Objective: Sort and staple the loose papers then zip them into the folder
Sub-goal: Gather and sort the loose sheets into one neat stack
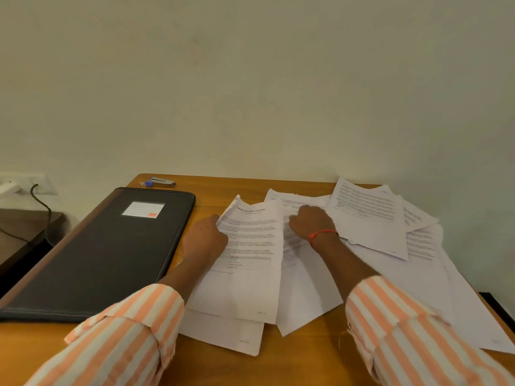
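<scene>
Your left grip clasps the left edge of a printed sheet, thumb and fingers closed round it so that the edge curls upward. The sheet lies tilted across the near end of the loose papers, which are spread in an overlapping heap over the right half of the table, some reaching the far edge by the wall. Your right grip rests knuckles-up on the papers just right of that sheet, fingers curled down. You cannot tell whether they pinch a page or only press on it. A red band circles that wrist.

The black folder lies flat and closed on the left side of the table, just beside the papers, with a white label near its far end. The stapler sits at the far edge behind the folder, apart from both hands.
</scene>
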A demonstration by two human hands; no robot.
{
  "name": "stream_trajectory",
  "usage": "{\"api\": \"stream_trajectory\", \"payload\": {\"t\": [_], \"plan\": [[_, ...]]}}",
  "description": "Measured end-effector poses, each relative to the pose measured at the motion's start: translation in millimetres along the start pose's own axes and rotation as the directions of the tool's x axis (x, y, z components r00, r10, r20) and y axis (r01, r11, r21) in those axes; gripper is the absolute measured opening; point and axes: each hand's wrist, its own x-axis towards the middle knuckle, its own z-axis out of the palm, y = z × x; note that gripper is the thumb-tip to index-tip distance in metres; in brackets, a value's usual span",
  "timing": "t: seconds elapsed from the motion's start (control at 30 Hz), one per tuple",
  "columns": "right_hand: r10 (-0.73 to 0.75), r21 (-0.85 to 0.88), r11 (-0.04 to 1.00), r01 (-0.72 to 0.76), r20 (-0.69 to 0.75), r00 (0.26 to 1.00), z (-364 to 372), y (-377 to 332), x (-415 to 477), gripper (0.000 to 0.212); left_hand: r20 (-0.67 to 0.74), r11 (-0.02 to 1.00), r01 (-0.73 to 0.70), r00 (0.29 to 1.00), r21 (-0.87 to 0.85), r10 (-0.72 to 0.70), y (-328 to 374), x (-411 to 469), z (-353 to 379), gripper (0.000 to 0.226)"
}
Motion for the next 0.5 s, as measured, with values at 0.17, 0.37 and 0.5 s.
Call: {"api": "stream_trajectory", "payload": {"t": [0.17, 0.37, 0.5], "plan": [[-0.025, 0.066, 0.997, 0.028, -0.045, 0.999, 5, 9, 79, 0.023, 0.032, 0.988, 0.015, 0.999, -0.154, -0.010, -3, 10, -4, 0.012], [-0.059, -0.043, 0.997, 0.060, 0.036, 0.998, 18, 15, 140, 0.040, 0.047, 0.964, 0.020, 0.999, -0.263, -0.008, -19, 20, -3, 0.020], [-0.039, -0.077, 0.996, 0.043, 0.046, 0.998, 14, 14, 154, 0.031, -0.021, 0.976, 0.008, 1.000, -0.219, -0.013, -26, 20, 3, 0.021]]}}
